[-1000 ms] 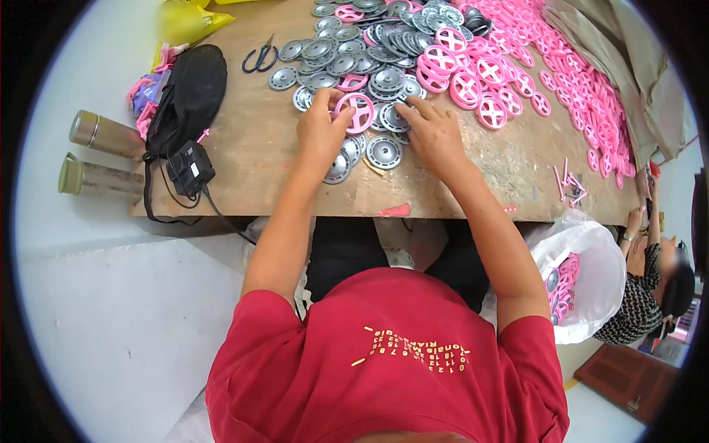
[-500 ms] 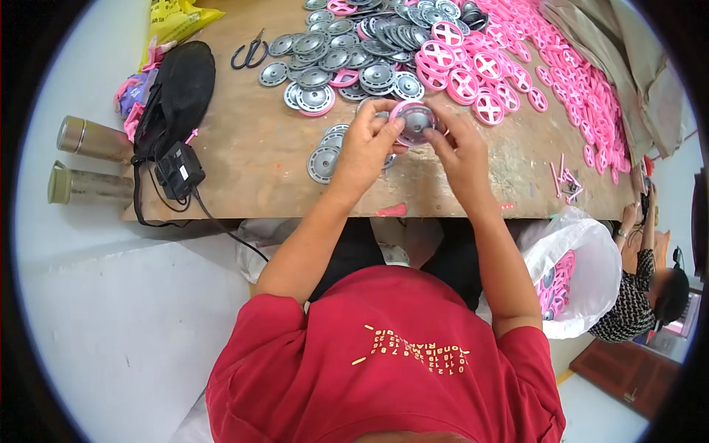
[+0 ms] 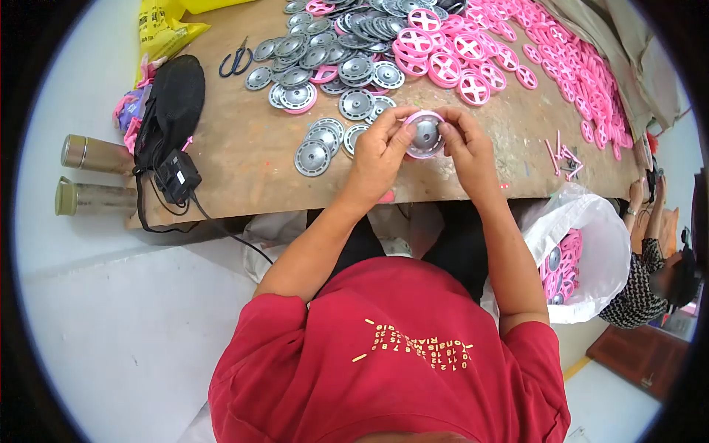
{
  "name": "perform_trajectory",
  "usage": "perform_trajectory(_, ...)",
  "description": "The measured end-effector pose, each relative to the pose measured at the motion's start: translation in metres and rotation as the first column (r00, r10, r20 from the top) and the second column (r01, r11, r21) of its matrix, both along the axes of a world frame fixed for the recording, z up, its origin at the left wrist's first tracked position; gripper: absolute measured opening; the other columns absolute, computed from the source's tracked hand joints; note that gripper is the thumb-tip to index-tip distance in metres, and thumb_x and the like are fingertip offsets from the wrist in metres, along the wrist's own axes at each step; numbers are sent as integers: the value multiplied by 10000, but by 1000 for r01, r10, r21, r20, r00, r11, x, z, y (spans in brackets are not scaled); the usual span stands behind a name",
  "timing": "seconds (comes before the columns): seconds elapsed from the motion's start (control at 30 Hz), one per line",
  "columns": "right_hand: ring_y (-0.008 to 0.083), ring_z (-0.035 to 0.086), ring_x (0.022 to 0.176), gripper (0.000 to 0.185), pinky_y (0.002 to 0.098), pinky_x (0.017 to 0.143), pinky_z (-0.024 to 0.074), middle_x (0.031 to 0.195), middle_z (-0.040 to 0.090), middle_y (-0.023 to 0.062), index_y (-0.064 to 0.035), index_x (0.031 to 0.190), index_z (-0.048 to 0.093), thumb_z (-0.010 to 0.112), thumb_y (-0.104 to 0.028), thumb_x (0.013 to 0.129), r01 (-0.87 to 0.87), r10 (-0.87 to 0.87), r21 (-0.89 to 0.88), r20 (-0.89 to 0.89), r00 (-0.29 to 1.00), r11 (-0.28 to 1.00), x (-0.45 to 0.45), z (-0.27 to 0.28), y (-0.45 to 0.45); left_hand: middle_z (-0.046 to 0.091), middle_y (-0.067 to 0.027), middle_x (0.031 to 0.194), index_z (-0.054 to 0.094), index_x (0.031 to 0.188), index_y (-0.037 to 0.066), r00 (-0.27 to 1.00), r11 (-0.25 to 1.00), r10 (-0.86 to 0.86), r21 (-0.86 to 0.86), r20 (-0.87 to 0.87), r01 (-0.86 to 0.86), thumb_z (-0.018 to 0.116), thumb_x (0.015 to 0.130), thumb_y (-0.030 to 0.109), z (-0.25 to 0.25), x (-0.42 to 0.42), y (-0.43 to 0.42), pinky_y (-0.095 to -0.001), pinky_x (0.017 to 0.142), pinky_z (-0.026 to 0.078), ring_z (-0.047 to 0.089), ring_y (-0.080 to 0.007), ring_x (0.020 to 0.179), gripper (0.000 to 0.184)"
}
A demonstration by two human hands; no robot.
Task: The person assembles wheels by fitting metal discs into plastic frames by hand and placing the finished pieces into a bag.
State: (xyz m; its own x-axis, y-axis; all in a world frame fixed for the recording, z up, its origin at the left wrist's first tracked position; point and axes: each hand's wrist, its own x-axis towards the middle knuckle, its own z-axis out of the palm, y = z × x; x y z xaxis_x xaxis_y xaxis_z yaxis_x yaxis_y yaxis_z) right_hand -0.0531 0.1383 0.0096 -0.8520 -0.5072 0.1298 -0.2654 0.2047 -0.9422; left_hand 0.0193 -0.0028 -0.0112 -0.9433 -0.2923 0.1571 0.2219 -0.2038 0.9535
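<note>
A pink ring with a silver-grey disc (image 3: 426,135) set in it is held up between my two hands, above the table's front part. My left hand (image 3: 382,148) grips its left edge with thumb and fingers. On the right edge, my right hand (image 3: 467,144) grips it the same way. Loose grey discs (image 3: 312,157) lie to the left of my hands. Behind them is a heap of grey discs (image 3: 357,68), with pink wheels (image 3: 444,69) heaped beside it.
Scissors (image 3: 236,59), a black bag (image 3: 177,96), an adapter (image 3: 177,177) and two bottles (image 3: 96,153) are at the left. Pink pins (image 3: 565,159) lie at the right, above a white plastic bag (image 3: 602,258) holding pink wheels. Another person (image 3: 642,288) is at the far right.
A second ago my left hand held a pink wheel and my right hand touched the grey discs. Now both hands hold one ring with a grey disc in it, nearer the table's front.
</note>
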Motion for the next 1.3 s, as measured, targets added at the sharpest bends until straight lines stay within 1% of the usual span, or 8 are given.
perform_trajectory(0.37,84,546,837,353,219,683,433,1047,578,37,-18,1211,521,583,-69,867,56,-51,-78,66,996,995,18,23,51,654,-151,997,391,1311,58,987,984,-156,93,28,153,643,841,92,-1,3,29,-271,670,532,665,-163,753,534)
perform_trajectory(0.5,123,560,920,372,226,753,423,1098,590,37,-21,1232,532,585,-90,870,367,-361,49,-104,927,929,24,52,137,638,-163,1076,422,1337,91,977,929,-104,-332,184,162,724,772,192,17,12,0,-333,704,511,669,-233,803,649)
perform_trajectory(0.63,113,549,970,349,232,742,428,1138,584,61,-14,1214,564,590,-150,893,742,-622,197,-434,652,640,35,79,263,550,-187,1230,501,1277,83,840,437,509,-784,-189,-441,749,705,176,-10,10,-90,-402,922,427,525,-329,1127,631)
perform_trajectory(0.73,126,568,964,337,211,751,444,1129,600,74,-24,1212,568,610,-113,890,856,-579,220,-655,485,469,43,72,313,511,-200,1271,518,1264,93,717,229,645,-829,-263,-510,743,705,152,-23,12,-141,-397,943,418,514,-334,1136,606)
perform_trajectory(0.8,123,565,963,332,215,762,447,1140,593,77,-15,1209,565,607,-115,895,802,-609,157,-572,550,576,38,61,297,495,-207,1279,549,1232,88,753,115,629,-936,-191,-333,734,710,140,-36,10,-159,-406,947,420,514,-354,1126,556)
perform_trajectory(0.87,115,553,929,313,227,787,449,1152,581,78,7,1200,556,587,-95,906,686,-612,61,-400,683,725,34,53,250,497,-204,1277,571,1204,89,781,192,607,-926,-149,-326,731,708,135,-36,2,-153,-407,943,424,513,-357,1124,523)
perform_trajectory(1.07,138,550,936,222,263,805,431,1017,609,66,-17,1078,628,582,-66,867,314,-129,325,-483,866,892,11,57,118,508,-185,1269,614,1149,100,853,347,515,-890,-81,-295,706,724,127,-34,-11,-127,-373,919,438,541,-346,1098,436)
perform_trajectory(1.3,194,589,920,349,305,810,460,1032,629,106,-37,1136,611,653,-220,842,254,-137,359,-321,937,898,-111,-16,55,516,-186,1233,615,1114,59,919,465,375,-832,-124,-302,674,721,81,-33,-16,-99,-397,921,436,525,-353,1099,398)
